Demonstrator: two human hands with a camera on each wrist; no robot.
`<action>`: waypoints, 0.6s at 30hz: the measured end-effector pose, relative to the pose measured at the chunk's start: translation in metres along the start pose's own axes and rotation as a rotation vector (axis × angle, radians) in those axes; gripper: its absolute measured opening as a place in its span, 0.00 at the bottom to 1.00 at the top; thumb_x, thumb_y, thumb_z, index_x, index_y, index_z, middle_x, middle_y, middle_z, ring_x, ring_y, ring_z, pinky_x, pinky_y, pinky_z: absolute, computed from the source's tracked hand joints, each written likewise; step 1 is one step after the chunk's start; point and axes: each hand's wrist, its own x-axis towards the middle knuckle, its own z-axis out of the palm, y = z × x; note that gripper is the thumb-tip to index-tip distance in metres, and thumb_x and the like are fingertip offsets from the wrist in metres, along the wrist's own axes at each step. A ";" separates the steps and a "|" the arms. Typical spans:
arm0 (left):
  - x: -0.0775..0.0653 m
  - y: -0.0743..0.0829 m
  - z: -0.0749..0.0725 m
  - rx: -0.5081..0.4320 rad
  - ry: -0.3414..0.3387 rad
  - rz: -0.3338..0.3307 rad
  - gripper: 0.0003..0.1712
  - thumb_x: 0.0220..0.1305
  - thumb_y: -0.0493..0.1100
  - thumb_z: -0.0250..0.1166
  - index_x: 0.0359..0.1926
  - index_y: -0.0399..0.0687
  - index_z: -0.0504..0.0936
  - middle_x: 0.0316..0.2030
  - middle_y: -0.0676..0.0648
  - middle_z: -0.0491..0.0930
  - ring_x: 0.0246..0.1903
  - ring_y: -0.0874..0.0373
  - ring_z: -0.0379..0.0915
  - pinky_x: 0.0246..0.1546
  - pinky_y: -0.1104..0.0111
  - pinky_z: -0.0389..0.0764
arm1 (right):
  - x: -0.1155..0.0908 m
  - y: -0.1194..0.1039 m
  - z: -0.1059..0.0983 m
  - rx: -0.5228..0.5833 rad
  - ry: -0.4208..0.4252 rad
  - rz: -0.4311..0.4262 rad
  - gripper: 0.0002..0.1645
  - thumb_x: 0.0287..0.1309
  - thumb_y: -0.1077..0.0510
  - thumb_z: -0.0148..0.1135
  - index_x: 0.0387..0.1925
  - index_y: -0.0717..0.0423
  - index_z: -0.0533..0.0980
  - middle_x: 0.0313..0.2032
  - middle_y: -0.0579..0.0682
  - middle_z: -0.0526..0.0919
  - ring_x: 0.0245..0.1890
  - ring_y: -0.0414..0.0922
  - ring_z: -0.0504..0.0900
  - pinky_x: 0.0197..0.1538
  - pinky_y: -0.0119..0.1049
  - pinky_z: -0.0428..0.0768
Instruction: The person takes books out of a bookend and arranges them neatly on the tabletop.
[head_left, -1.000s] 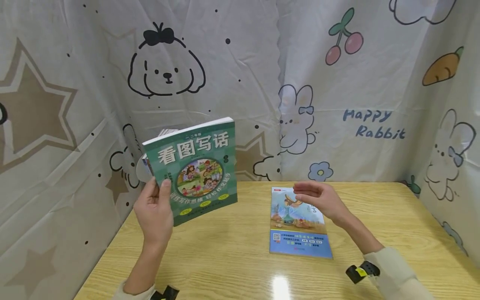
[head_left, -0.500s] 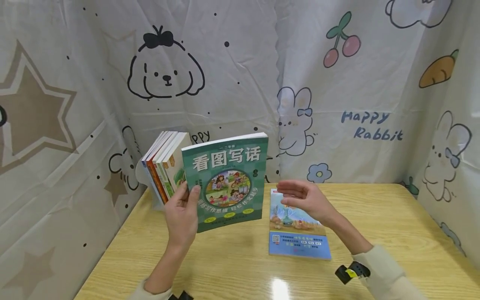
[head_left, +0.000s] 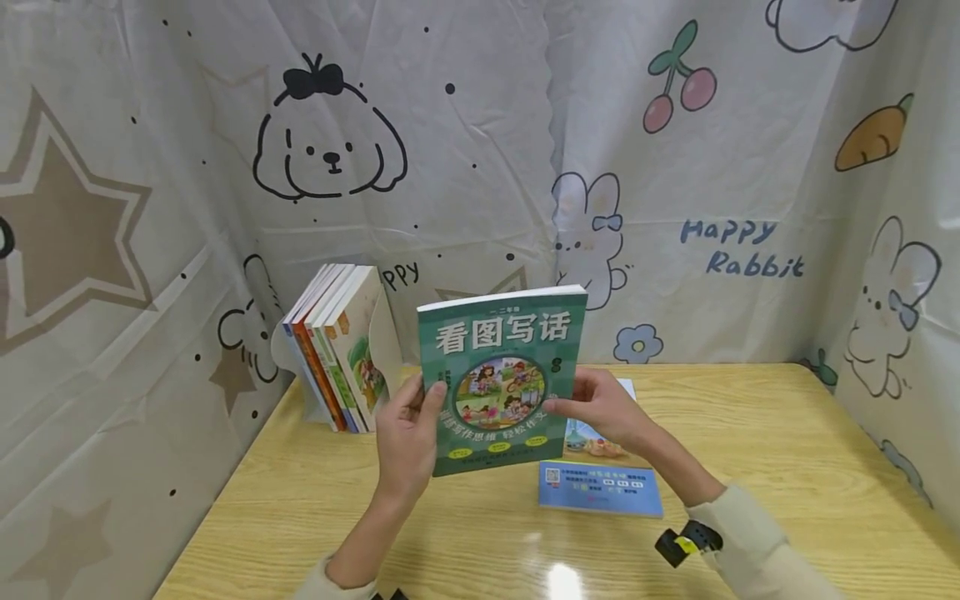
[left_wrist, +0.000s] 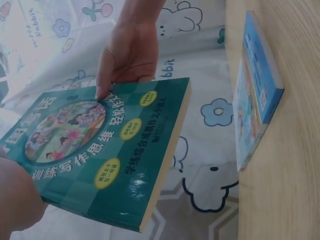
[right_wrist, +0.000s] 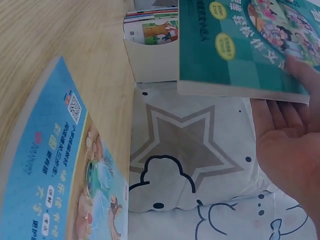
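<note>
A green book (head_left: 498, 458) with white Chinese lettering and a round picture on its cover is held up over the table, tilted slightly. My left hand (head_left: 408, 442) grips its left edge, thumb on the front cover. On the other side my right hand (head_left: 611, 408) pinches the right edge, thumb on the cover and fingers behind. In the right wrist view those right-hand fingers (right_wrist: 280, 117) lie under the green book (right_wrist: 235, 75). Below and behind it, a blue picture book (head_left: 600, 490) lies flat on the table, its upper part partly covered by my right hand and the green book.
Several books (head_left: 341, 350) stand upright in a pale holder (head_left: 386, 333) at the back left of the wooden table (head_left: 465, 542). A patterned cloth (head_left: 480, 167) with cartoon drawings hangs behind the table and along both sides.
The left hand has carried the green book rightward and a little down, away from the standing books. The right hand has closed onto the book's right edge.
</note>
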 end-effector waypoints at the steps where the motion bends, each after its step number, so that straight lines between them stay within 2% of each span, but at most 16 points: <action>1: -0.001 -0.001 0.001 -0.009 -0.007 -0.008 0.08 0.66 0.30 0.53 0.39 0.27 0.77 0.17 0.40 0.65 0.18 0.61 0.54 0.18 0.71 0.60 | -0.001 0.001 0.000 -0.009 0.004 -0.002 0.18 0.57 0.57 0.62 0.49 0.60 0.76 0.38 0.54 0.83 0.37 0.50 0.82 0.42 0.41 0.79; 4: -0.002 -0.003 0.002 -0.023 -0.025 -0.026 0.10 0.66 0.30 0.52 0.44 0.28 0.77 0.19 0.34 0.68 0.19 0.61 0.56 0.18 0.71 0.60 | -0.003 0.003 -0.001 -0.002 0.012 -0.015 0.15 0.58 0.58 0.61 0.46 0.61 0.78 0.39 0.55 0.83 0.39 0.52 0.82 0.44 0.44 0.79; 8: -0.002 -0.003 0.004 -0.028 -0.034 -0.065 0.11 0.67 0.32 0.53 0.45 0.29 0.77 0.21 0.34 0.70 0.19 0.59 0.58 0.21 0.71 0.62 | -0.007 0.002 -0.002 -0.008 0.035 -0.002 0.14 0.58 0.58 0.61 0.45 0.60 0.79 0.39 0.53 0.83 0.38 0.51 0.82 0.43 0.43 0.79; 10: -0.002 -0.003 0.004 -0.030 -0.041 -0.080 0.11 0.67 0.32 0.53 0.44 0.29 0.77 0.22 0.35 0.71 0.20 0.57 0.59 0.22 0.71 0.63 | -0.011 -0.003 -0.002 -0.031 0.044 -0.001 0.12 0.59 0.59 0.60 0.43 0.60 0.80 0.33 0.52 0.83 0.32 0.47 0.81 0.41 0.41 0.78; 12: -0.002 -0.003 0.005 -0.034 -0.049 -0.099 0.11 0.67 0.33 0.53 0.44 0.30 0.77 0.23 0.35 0.74 0.21 0.54 0.62 0.22 0.72 0.66 | -0.015 -0.009 -0.002 -0.060 0.051 -0.005 0.10 0.60 0.60 0.58 0.40 0.60 0.80 0.26 0.51 0.80 0.25 0.43 0.77 0.37 0.39 0.77; 14: -0.001 -0.004 0.006 -0.040 -0.059 -0.118 0.11 0.67 0.33 0.53 0.45 0.31 0.77 0.25 0.34 0.75 0.22 0.52 0.62 0.23 0.72 0.66 | -0.018 -0.014 -0.002 -0.083 0.056 -0.019 0.08 0.61 0.62 0.57 0.37 0.62 0.79 0.19 0.51 0.74 0.19 0.42 0.68 0.31 0.38 0.73; 16: 0.000 -0.005 0.007 -0.044 -0.070 -0.139 0.12 0.67 0.34 0.53 0.46 0.31 0.77 0.28 0.35 0.77 0.24 0.50 0.66 0.24 0.72 0.70 | -0.019 -0.010 -0.003 -0.096 0.065 -0.044 0.07 0.61 0.62 0.57 0.30 0.62 0.77 0.14 0.49 0.64 0.15 0.41 0.59 0.25 0.37 0.67; 18: -0.001 -0.010 0.008 -0.049 -0.081 -0.161 0.12 0.67 0.36 0.53 0.47 0.33 0.77 0.30 0.37 0.78 0.25 0.50 0.68 0.24 0.70 0.72 | -0.020 -0.005 -0.004 -0.090 0.075 -0.049 0.08 0.61 0.62 0.56 0.28 0.63 0.76 0.13 0.49 0.61 0.15 0.42 0.56 0.22 0.36 0.64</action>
